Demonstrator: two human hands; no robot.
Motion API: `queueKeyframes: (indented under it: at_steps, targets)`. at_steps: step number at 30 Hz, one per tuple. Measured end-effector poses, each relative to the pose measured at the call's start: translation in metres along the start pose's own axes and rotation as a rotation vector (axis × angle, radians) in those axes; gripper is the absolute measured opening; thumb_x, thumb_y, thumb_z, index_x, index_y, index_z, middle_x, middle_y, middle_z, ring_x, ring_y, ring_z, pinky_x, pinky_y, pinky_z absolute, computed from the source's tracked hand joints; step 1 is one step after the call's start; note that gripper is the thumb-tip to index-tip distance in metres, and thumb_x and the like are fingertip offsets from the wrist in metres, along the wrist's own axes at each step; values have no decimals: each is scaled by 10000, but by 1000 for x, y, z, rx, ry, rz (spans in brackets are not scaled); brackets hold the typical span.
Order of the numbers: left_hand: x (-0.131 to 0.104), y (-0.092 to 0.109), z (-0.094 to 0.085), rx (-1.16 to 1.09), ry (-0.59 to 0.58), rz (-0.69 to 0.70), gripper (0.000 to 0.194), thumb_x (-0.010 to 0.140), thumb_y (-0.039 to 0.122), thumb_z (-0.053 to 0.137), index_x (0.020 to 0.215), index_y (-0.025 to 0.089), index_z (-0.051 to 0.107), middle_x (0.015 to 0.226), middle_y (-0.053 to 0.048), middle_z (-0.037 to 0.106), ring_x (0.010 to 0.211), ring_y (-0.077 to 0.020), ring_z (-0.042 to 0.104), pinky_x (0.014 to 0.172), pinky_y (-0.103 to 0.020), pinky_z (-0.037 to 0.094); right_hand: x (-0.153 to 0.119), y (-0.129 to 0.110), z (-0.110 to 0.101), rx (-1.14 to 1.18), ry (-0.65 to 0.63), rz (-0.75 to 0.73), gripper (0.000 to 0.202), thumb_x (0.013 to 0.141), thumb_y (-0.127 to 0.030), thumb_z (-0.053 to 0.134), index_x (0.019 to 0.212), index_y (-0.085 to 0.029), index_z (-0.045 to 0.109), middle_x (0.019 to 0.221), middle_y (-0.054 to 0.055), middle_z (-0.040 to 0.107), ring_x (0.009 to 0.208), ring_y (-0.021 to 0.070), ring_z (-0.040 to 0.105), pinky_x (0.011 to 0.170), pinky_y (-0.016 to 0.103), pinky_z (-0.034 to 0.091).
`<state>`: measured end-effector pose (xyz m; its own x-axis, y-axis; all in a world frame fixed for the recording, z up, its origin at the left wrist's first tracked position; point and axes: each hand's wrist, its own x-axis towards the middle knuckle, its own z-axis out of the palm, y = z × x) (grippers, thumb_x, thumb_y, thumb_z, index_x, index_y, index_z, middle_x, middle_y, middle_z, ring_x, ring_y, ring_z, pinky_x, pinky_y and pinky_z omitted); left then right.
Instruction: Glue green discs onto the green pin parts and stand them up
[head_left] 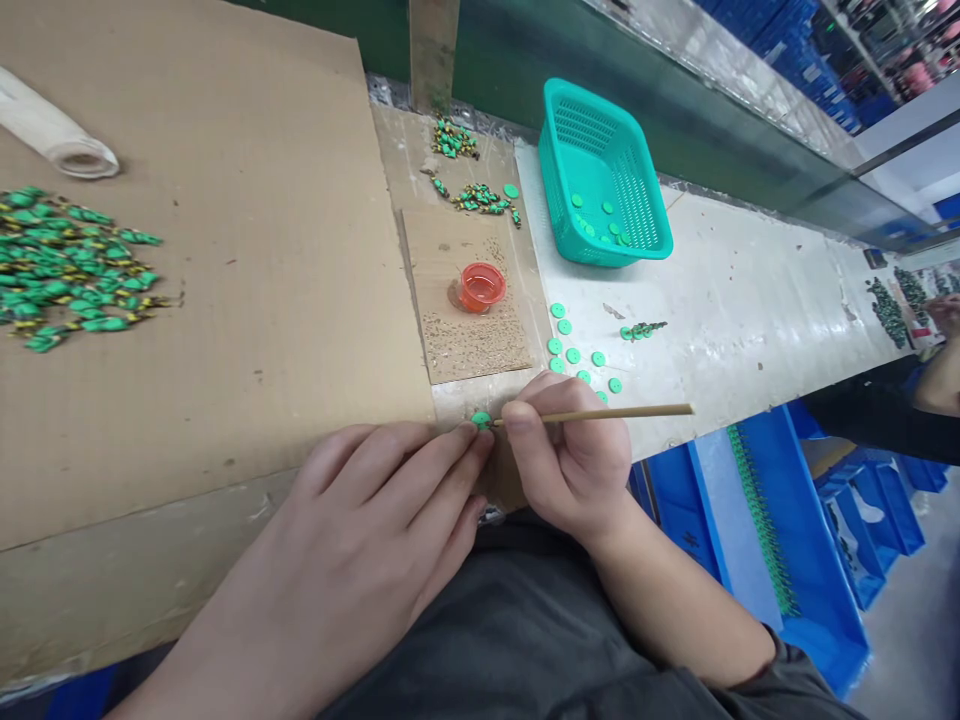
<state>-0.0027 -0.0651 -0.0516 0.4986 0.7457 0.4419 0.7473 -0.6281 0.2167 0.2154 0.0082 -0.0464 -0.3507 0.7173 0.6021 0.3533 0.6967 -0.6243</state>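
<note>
My left hand [375, 510] is closed, its fingertips pinching a small green piece [481, 418] at the near edge of the bench. Between the thumb and fingers of my right hand [574, 450] is a thin wooden stick [630, 412], held nearly level. Its working tip points left and meets or almost meets the green piece; I cannot tell whether they touch. Just beyond my hands, a small red cup [482, 288] of clear liquid stands on a speckled cardboard square [472, 345]. Loose green button-like discs [573, 356] lie on the bench beyond my right hand.
A green plastic basket [551, 175] with several discs stands at the back. Painted green and yellow figures [75, 265] are heaped on cardboard [285, 250] at left, near a pale tube [52, 130]. Blue trays [817, 600] sit at lower right. Another person's arm [937, 380] is far right.
</note>
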Motion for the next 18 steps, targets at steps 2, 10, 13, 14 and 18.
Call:
queueKeyframes:
  at_steps: [2, 10, 13, 14, 18]
  targets:
    - [0, 0, 0, 1, 0, -7, 329, 1220, 252, 565, 1406, 156, 819, 1351, -113, 876, 1193, -350, 728, 1018, -551, 499, 0, 0, 0, -5, -1, 0, 237, 1207, -197, 657, 1003, -289, 577, 821, -30, 643, 717, 169, 671, 686, 349, 619]
    - [2, 0, 0, -3, 10, -14, 348, 1207, 251, 577, 1454, 158, 804, 1356, -118, 875, 1165, -344, 732, 1014, -541, 499, 1, -1, 0, 108, 114, 48, 227, 1221, -238, 672, 1007, -283, 608, 795, -45, 638, 681, 152, 644, 669, 334, 582]
    - [2, 0, 0, 21, 9, -5, 368, 1212, 254, 575, 1490, 124, 778, 1394, -130, 866, 1158, -340, 719, 1011, -533, 496, -2, -2, -2, 162, 265, 107, 186, 1239, -308, 677, 1054, -280, 675, 768, -54, 629, 641, 145, 639, 647, 327, 578]
    - [3, 0, 0, 34, 9, 3, 377, 1215, 252, 567, 1501, 113, 770, 1390, -131, 865, 1151, -339, 711, 1006, -532, 494, -3, -2, -4, 171, 285, 130, 158, 1242, -315, 675, 1094, -277, 710, 767, -55, 638, 620, 138, 637, 628, 319, 572]
    - [5, 0, 0, 76, 0, 5, 411, 1211, 256, 558, 1536, 100, 754, 1322, -137, 855, 1120, -343, 694, 990, -526, 488, -7, -6, -13, 157, 185, 178, 157, 1248, -265, 634, 1248, -275, 791, 862, -19, 765, 670, 148, 736, 631, 307, 618]
